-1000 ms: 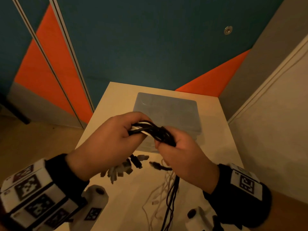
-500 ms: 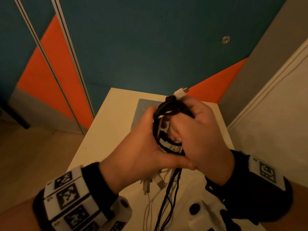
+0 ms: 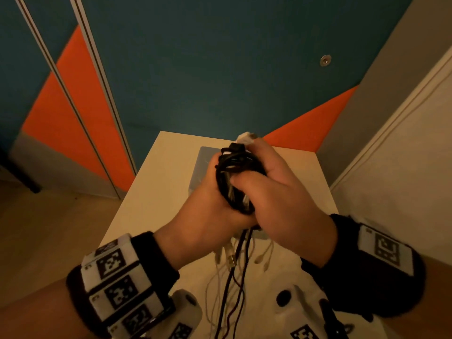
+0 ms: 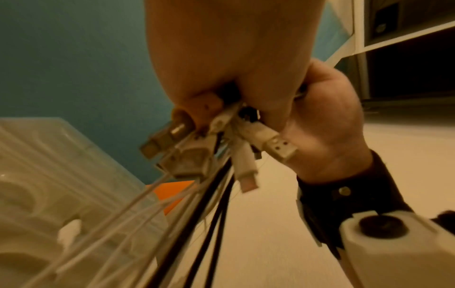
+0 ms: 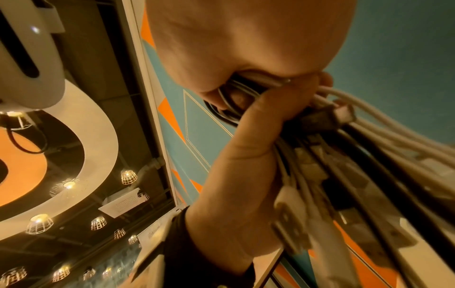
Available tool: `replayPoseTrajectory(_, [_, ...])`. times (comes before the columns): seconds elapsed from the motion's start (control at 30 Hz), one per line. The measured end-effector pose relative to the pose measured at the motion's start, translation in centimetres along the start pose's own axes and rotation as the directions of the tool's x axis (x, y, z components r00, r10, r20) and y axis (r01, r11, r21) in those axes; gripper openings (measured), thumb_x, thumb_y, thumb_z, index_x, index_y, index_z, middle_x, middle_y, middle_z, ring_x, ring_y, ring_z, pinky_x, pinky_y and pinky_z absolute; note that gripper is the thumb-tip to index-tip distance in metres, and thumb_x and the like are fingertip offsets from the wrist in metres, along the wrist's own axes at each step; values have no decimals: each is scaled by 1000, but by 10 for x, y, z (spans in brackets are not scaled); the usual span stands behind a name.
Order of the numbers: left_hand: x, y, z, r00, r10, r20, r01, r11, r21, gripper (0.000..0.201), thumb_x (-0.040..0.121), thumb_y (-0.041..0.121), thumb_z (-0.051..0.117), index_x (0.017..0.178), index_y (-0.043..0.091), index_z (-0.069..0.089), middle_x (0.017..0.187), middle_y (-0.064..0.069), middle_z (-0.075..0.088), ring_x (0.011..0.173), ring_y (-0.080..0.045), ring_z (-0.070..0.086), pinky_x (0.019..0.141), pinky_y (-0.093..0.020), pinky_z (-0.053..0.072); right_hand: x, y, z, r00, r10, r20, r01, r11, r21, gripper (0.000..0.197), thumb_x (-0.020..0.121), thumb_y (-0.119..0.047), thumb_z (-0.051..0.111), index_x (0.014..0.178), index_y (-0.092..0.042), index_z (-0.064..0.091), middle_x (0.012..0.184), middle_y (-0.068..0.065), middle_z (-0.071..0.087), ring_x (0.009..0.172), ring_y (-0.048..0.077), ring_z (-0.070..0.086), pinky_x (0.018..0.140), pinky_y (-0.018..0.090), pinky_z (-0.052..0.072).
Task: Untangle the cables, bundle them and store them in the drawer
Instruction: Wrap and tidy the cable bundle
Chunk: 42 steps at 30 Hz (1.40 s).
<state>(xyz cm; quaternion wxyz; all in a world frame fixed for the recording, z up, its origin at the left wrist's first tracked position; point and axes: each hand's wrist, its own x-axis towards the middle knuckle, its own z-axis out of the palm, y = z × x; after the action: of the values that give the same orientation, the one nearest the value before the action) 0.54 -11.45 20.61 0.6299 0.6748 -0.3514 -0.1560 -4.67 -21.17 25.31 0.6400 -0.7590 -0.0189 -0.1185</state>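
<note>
Black and white cables (image 3: 234,177), one coiled bundle, gripped by both hands: left (image 3: 208,216), right (image 3: 281,196).

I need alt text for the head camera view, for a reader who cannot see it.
Both hands, the left hand and the right hand, grip a coiled bundle of black and white cables above a pale tabletop. Loose cable ends hang below the hands.
</note>
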Motion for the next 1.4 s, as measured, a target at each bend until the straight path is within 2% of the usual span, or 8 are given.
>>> replayPoseTrajectory(0.2, [-3,10,8,1000,-2,4,2,1000,-15,42,80,-19,58,64,20,59,51,18,60,50,7,56,51,-6,40,5,1,-3,993,-105,-53,102,993,-64,12,79,-12,46,88,-11,55,77,19,53,79,36,52,71,51,46])
replayPoseTrajectory(0.3, [-4,6,6,1000,-12,22,13,998,-55,41,81,-19,59,62,17,59,51,13,61,50,2,57,50,-12,44,7,4,-4,996,-86,-31,85,996,-40,14,80,-8,44,91,-6,52,72,12,51,69,24,51,64,34,47])
replayPoseTrajectory(0.4, [-3,7,1,995,2,103,8,995,-95,14,81,-14,66,83,0,63,71,-15,66,66,-33,63,60,-46,55,9,7,-9,999,-50,-13,51,999,9,17,87,2,43,91,-11,53,70,-2,55,68,10,54,63,23,47])
replayPoseTrajectory(0.63, [-3,13,-2,968,-73,242,137,955,-263,28,72,3,79,95,15,67,84,3,72,84,-13,69,74,-23,54,10,1,-18,998,37,53,-40,998,53,18,93,4,46,99,-11,55,76,3,56,70,7,55,62,17,48])
replayPoseTrajectory(0.9, [-2,13,-2,970,-121,211,144,985,-94,13,83,-10,65,87,2,67,78,-8,70,75,-19,67,69,-36,57,11,7,-20,978,68,195,-73,997,20,28,92,7,46,92,-20,55,67,-11,58,67,2,57,65,13,47])
replayPoseTrajectory(1.0, [-4,16,2,976,-112,187,131,987,-94,25,86,-9,62,80,14,66,67,9,67,65,0,63,61,-15,49,10,8,-18,984,26,178,-27,1000,5,25,90,10,45,92,-13,54,70,1,55,68,8,55,63,17,47])
replayPoseTrajectory(1.3, [-4,7,-1,992,-87,86,85,996,19,44,88,3,59,56,33,65,55,4,63,56,-11,63,58,-22,52,10,17,-20,983,-36,180,39,999,-9,25,89,-6,53,96,-30,51,78,-15,59,69,6,61,59,26,55])
replayPoseTrajectory(1.4, [-1,0,-6,995,-97,5,97,993,-70,22,83,13,59,70,25,70,57,-3,61,54,-19,62,54,-31,52,8,28,-28,972,-68,224,72,997,-7,44,79,-29,62,119,-32,44,112,-13,57,106,5,58,89,29,51])
